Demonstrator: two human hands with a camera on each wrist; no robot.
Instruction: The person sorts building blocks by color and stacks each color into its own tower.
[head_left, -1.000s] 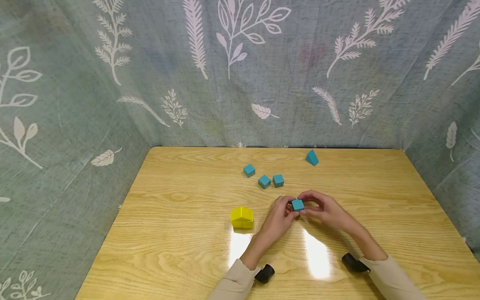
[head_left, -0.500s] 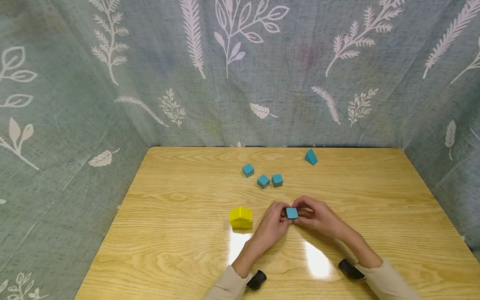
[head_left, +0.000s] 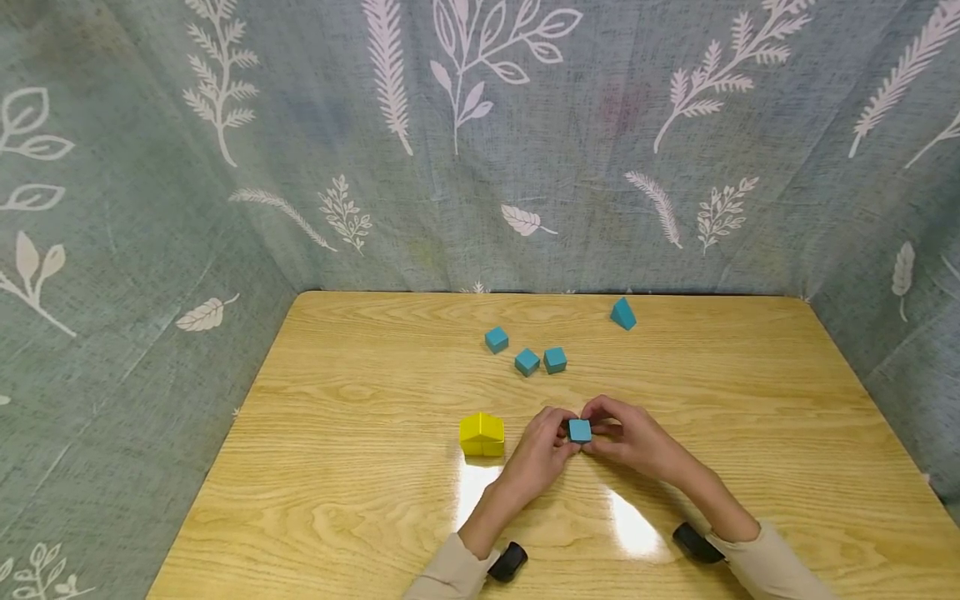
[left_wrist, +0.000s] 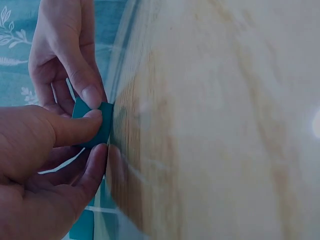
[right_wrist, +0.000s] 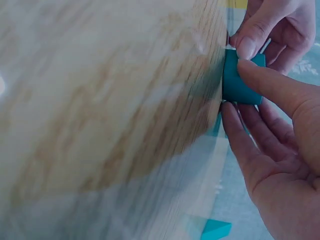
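Between both hands, a blue cube (head_left: 580, 431) sits on or just above the wooden table; its underside cannot be judged from the head view. My left hand (head_left: 537, 454) pinches it from the left, and my right hand (head_left: 634, 439) from the right. In the left wrist view the thumbs lie on one face of the teal block (left_wrist: 106, 122), with fingertips at its edges. The right wrist view has the same block (right_wrist: 240, 82) held by both hands. To the left of my left hand stands a yellow house-like group of blocks (head_left: 482, 435).
Beyond the hands lie three blue cubes, one at the left (head_left: 497, 339) and two close together (head_left: 527, 362), (head_left: 555, 360). A blue triangular block (head_left: 623, 313) stands near the table's back edge. Patterned grey-green cloth (head_left: 420, 200) hangs behind the table (head_left: 337, 467).
Both hands have moved a little left and nearer to me, carrying the blue cube between them. It now appears turned slightly straighter. The other blocks have stayed in place.
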